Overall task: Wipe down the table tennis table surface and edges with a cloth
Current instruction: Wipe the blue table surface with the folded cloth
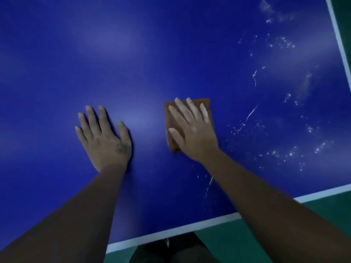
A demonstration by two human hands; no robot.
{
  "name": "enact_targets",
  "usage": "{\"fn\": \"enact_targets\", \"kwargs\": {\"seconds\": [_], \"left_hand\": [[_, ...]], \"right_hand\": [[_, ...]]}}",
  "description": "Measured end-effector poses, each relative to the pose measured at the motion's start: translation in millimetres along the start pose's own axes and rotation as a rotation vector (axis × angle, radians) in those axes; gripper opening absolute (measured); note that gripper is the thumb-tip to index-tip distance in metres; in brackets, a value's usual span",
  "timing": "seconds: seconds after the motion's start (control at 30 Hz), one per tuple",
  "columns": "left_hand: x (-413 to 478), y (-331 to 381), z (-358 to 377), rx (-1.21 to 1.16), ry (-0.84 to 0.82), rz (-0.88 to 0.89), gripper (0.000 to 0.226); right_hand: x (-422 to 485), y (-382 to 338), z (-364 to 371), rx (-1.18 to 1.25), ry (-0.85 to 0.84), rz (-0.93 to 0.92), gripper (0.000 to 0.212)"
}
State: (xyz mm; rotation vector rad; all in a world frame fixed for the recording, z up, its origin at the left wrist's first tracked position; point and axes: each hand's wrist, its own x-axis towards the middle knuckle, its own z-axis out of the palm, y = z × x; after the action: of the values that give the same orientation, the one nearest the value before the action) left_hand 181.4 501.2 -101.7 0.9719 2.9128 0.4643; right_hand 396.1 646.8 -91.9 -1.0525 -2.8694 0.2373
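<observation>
Right grip (191, 128) lies flat, fingers straight and spread, pressing a folded orange cloth (167, 120) onto the blue tabletop (171, 54). The cloth sits directly under it, its long axis running along the fingers, away from the person. Left grip (104, 137), flat and empty, rests on bare tabletop to its left. White specks (284, 152) lie to its right, probably the next sweep.
</observation>
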Motion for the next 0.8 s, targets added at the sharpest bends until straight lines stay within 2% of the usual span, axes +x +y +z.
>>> {"fn": "enact_targets", "kwargs": {"seconds": [0.07,0.17,0.27,0.33,0.4,0.53,0.6,0.67,0.7,0.8], "left_hand": [[-5,-7,-1,0.001,-0.032,0.044,0.071],[-34,-27,-11,0.031,-0.081,0.159,0.07],[-90,-45,-24,0.06,-0.092,0.193,0.069],[-120,-50,-29,0.064,-0.101,0.186,0.069],[-131,-53,-30,0.061,-0.104,0.158,0.069],[-129,-52,-30,0.048,-0.077,0.151,0.068],[-130,-51,-31,0.035,-0.066,0.151,0.068],[-131,-51,-30,0.029,-0.062,0.147,0.068],[-130,-51,-30,0.029,-0.059,0.145,0.068],[-130,-51,-29,0.045,-0.065,0.141,0.068]], "right_hand": [[1,27,-7,-0.015,0.002,0.042,0.063],[-3,53,-17,-0.043,0.008,0.351,0.064],[-14,40,-18,-0.001,0.053,0.653,0.067],[-17,9,-15,0.011,0.092,0.78,0.068],[-22,-29,-8,-0.028,0.085,0.684,0.068],[-40,-72,7,-0.001,-0.03,0.048,0.064],[-44,-54,4,0.014,-0.041,-0.097,0.063],[-42,-23,-3,-0.003,-0.048,-0.091,0.063],[-42,-4,-7,-0.015,-0.046,-0.022,0.063],[-48,39,-20,-0.043,-0.039,0.357,0.064]]}}
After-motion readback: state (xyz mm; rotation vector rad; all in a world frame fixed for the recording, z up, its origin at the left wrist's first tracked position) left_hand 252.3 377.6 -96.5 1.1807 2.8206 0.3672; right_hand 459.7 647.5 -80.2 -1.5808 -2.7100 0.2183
